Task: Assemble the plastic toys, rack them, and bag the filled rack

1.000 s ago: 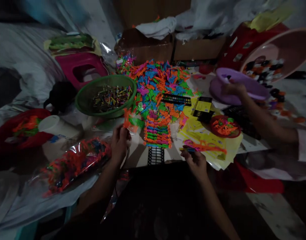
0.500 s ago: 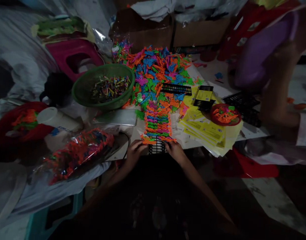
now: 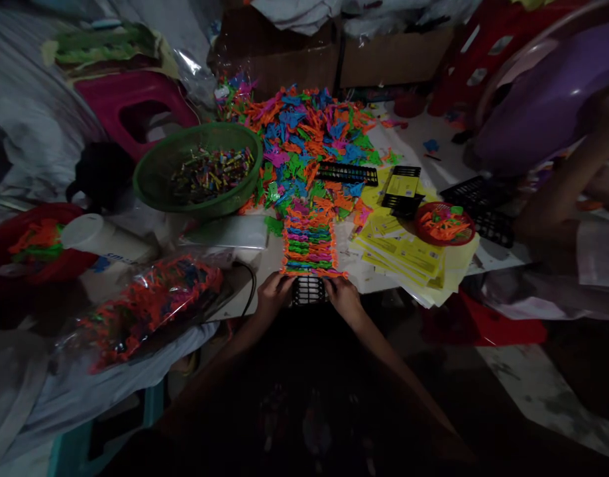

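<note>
A black slotted rack (image 3: 309, 291) lies at the table's near edge, between my two hands. My left hand (image 3: 276, 291) has its fingers pressed together at the rack's left side, by the ends of the nearest colourful plastic pieces. At the right side, my right hand (image 3: 342, 291) pinches in the same way near the orange ends. What exactly the fingertips hold is too small and dark to make out. Beyond the rack stretches a neat column of stacked plastic pieces (image 3: 310, 242), in orange, green, blue and pink. It runs up to a large loose pile (image 3: 309, 132).
A green basin (image 3: 150, 199) of small coloured sticks stands left of the pile. Yellow cards (image 3: 403, 255), a red basket (image 3: 470, 232) and black racks (image 3: 483, 199) lie on the right. Another person's arm (image 3: 557, 179) is at far right. A filled plastic bag (image 3: 155, 298) sits at left.
The view has shifted slightly. My hands stay beside the rack, and the nearest pieces sit a little farther from me, with more bare rack showing. The other person's arm and the purple basin have moved right.
</note>
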A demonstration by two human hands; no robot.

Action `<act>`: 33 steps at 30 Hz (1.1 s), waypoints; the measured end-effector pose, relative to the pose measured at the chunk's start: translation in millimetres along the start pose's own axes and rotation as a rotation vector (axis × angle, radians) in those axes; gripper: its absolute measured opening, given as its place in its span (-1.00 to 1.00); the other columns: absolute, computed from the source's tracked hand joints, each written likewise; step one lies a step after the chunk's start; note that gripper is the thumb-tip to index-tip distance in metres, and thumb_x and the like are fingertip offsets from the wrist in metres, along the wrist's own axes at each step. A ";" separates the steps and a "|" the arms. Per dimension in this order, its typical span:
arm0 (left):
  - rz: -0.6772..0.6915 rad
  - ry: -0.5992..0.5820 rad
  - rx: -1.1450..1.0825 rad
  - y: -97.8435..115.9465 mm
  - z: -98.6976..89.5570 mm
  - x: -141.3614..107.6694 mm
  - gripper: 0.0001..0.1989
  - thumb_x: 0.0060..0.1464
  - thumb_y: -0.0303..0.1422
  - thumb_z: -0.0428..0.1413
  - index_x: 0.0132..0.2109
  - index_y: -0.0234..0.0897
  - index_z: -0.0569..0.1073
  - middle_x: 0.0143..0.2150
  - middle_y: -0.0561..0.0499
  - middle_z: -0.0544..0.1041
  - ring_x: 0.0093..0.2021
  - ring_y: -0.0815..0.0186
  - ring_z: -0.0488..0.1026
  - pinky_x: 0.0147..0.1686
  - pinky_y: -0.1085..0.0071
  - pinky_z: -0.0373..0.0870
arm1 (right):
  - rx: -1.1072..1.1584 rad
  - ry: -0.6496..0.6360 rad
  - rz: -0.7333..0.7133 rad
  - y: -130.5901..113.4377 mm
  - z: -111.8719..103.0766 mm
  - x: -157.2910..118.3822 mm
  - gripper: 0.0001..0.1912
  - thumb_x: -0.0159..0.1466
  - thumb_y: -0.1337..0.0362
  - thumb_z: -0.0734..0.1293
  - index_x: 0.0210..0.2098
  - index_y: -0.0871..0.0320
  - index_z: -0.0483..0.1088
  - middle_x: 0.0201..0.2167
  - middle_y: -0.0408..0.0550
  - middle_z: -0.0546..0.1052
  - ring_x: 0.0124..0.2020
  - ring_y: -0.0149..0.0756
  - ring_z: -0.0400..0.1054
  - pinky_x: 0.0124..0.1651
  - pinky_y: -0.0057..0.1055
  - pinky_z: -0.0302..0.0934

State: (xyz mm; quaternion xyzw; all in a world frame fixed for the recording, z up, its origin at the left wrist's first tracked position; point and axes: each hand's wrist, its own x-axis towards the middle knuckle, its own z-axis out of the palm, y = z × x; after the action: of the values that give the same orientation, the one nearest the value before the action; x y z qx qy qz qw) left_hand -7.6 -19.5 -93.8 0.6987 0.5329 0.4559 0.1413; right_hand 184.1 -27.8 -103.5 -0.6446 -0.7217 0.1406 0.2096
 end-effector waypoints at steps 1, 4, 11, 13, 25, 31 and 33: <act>0.020 -0.014 0.007 -0.1 -0.7 0.4 -0.87 0.04 -0.33 0.06 -0.33 -0.29 0.45 -0.39 0.00 0.53 -0.37 0.39 0.47 -0.31 0.50 0.41 | -0.016 0.002 0.001 -0.3 0.4 -0.3 -0.70 0.25 0.24 0.13 -0.12 0.15 0.38 -0.21 0.00 0.51 -0.18 -0.29 0.39 -0.13 -0.41 0.25; 0.044 -0.031 0.020 -2.0 -0.3 0.7 -0.87 0.05 -0.33 0.05 -0.34 -0.29 0.43 -0.41 0.00 0.52 -0.40 0.40 0.46 -0.34 0.50 0.41 | -0.039 0.012 0.003 -0.6 1.8 -1.5 -0.70 0.26 0.23 0.12 -0.13 0.16 0.39 -0.25 0.00 0.52 -0.23 -0.29 0.40 -0.17 -0.42 0.25; -0.097 -0.020 0.004 -10.9 11.0 -6.1 -0.85 0.02 -0.28 0.07 -0.34 -0.29 0.40 -0.41 0.01 0.51 -0.41 0.39 0.46 -0.36 0.49 0.41 | -0.066 0.043 0.016 -1.9 6.1 -4.8 -0.71 0.26 0.24 0.11 -0.20 0.15 0.42 -0.28 0.00 0.52 -0.21 -0.29 0.38 -0.15 -0.42 0.21; -0.098 -0.037 0.036 -12.0 13.9 -7.4 -0.83 0.01 -0.27 0.08 -0.33 -0.30 0.40 -0.41 -0.01 0.51 -0.39 0.37 0.46 -0.34 0.47 0.40 | -0.085 0.021 0.034 -4.9 4.0 -4.7 -0.71 0.27 0.24 0.10 -0.22 0.16 0.42 -0.30 0.00 0.52 -0.24 -0.30 0.38 -0.18 -0.44 0.20; 0.025 -0.099 0.179 -15.9 16.6 -1.6 -0.76 0.06 -0.26 0.02 -0.46 -0.31 0.42 -0.48 -0.03 0.46 -0.42 0.34 0.39 -0.37 0.43 0.32 | -0.113 -0.068 0.182 -19.9 -3.9 6.9 -0.68 0.24 0.17 0.13 -0.25 0.19 0.43 -0.31 0.04 0.53 -0.29 -0.27 0.40 -0.28 -0.46 0.16; -0.009 -0.106 0.170 -14.9 17.3 -2.5 -0.78 0.05 -0.27 0.03 -0.44 -0.30 0.43 -0.46 -0.04 0.47 -0.40 0.33 0.40 -0.37 0.43 0.32 | -0.097 -0.089 0.180 -18.1 -4.1 6.7 -0.69 0.23 0.17 0.13 -0.30 0.16 0.44 -0.36 -0.01 0.54 -0.34 -0.30 0.41 -0.34 -0.48 0.15; -0.029 -0.099 0.159 -14.7 18.0 -2.3 -0.78 0.04 -0.26 0.04 -0.45 -0.30 0.42 -0.47 -0.04 0.47 -0.40 0.33 0.40 -0.37 0.43 0.33 | -0.078 -0.084 0.171 -18.4 -3.6 5.9 -0.69 0.24 0.17 0.12 -0.27 0.15 0.44 -0.35 -0.02 0.54 -0.32 -0.29 0.41 -0.33 -0.49 0.15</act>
State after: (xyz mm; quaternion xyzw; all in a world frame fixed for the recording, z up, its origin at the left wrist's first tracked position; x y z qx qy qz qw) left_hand -2.6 -10.5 -114.7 0.7214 0.5699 0.3752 0.1182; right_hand 169.3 -24.6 -91.0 -0.7051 -0.6769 0.1570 0.1411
